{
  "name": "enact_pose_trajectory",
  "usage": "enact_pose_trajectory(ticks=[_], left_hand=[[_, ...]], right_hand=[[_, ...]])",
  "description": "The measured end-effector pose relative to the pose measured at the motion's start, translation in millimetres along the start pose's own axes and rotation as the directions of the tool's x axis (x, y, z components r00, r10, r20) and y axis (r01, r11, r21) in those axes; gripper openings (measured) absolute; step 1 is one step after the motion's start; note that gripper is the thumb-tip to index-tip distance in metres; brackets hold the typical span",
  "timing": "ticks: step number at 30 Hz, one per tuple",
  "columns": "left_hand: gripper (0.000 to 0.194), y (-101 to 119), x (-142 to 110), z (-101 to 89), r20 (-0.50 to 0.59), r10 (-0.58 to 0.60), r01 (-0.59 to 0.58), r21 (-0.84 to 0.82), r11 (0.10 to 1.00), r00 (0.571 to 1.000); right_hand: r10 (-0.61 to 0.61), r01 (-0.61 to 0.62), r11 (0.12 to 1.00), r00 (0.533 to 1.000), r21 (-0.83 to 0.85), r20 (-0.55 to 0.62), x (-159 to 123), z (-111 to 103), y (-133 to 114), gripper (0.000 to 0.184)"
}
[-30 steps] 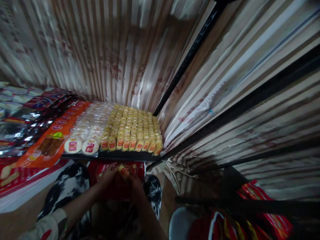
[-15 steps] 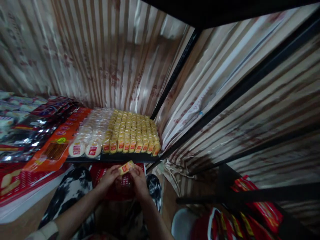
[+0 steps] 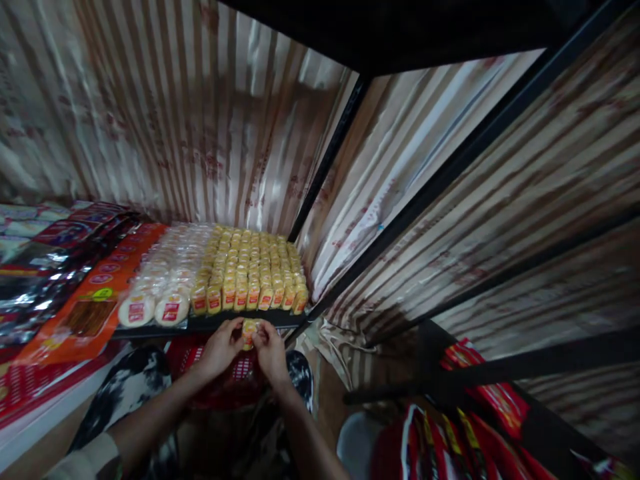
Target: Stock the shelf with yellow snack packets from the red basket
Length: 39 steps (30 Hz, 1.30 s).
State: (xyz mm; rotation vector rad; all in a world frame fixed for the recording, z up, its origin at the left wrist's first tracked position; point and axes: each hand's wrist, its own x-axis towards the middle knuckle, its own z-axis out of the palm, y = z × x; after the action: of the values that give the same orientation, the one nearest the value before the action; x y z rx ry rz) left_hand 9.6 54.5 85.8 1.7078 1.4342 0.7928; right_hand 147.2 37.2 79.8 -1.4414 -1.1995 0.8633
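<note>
A small yellow wrapped snack [image 3: 249,333] with a red label is held upright between my two hands, just in front of the shelf edge. My left hand [image 3: 223,345] pinches its left side, and my right hand [image 3: 269,348] has fingers closed on its right side. Directly beyond them, rows of matching yellow wrapped snacks [image 3: 253,270] stand packed together on the black shelf [image 3: 200,325]. Left of those are two rows of round white wrapped snacks [image 3: 171,307] with red labels. Below my hands, a red basket [image 3: 215,393] is partly hidden by my forearms.
Orange packets [image 3: 90,313] and dark shiny packets [image 3: 30,287] fill the shelf's left side. Black metal posts [image 3: 330,160] slant upward in front of a striped curtain [image 3: 200,133]. Red packages [image 3: 440,440] and a white bucket [image 3: 356,433] stand low at right.
The snack has turned from lying sideways to upright between my fingers, and my hands have come closer together. The view has shifted slightly right.
</note>
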Motion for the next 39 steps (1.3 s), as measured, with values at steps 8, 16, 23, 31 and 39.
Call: enact_pose_trajectory(ticks=[8,16,23,31,39], left_hand=[[0.028,23.2,20.4,29.4,0.016,0.062,-0.061,-0.064,0.996,0.998],[0.02,47.8,59.4,73.0,-0.12,0.086,-0.076,0.087,0.993,0.989],[0.026,51.9,69.0,92.8,-0.108,0.081,-0.066,0.136,0.989,0.991],[0.032,56.2,72.2,98.0,-0.115,0.084,-0.06,0.2,0.978,0.99],[0.034,47.7,71.6,92.2,-0.112,0.195,-0.168,0.214,0.962,0.974]], right_hand=[[-0.071,0.056,0.992,0.989,-0.115,-0.127,0.4,-24.2,13.8,0.032],[-0.35,0.265,0.898,0.914,-0.35,-0.204,2.7,-43.3,21.3,0.03],[-0.418,0.326,0.867,0.887,-0.377,-0.195,20.1,-49.6,39.3,0.038],[-0.349,0.262,0.898,0.914,-0.355,-0.209,28.9,-51.4,45.6,0.042],[-0.356,0.277,0.893,0.916,-0.353,-0.183,35.2,-47.5,48.4,0.045]])
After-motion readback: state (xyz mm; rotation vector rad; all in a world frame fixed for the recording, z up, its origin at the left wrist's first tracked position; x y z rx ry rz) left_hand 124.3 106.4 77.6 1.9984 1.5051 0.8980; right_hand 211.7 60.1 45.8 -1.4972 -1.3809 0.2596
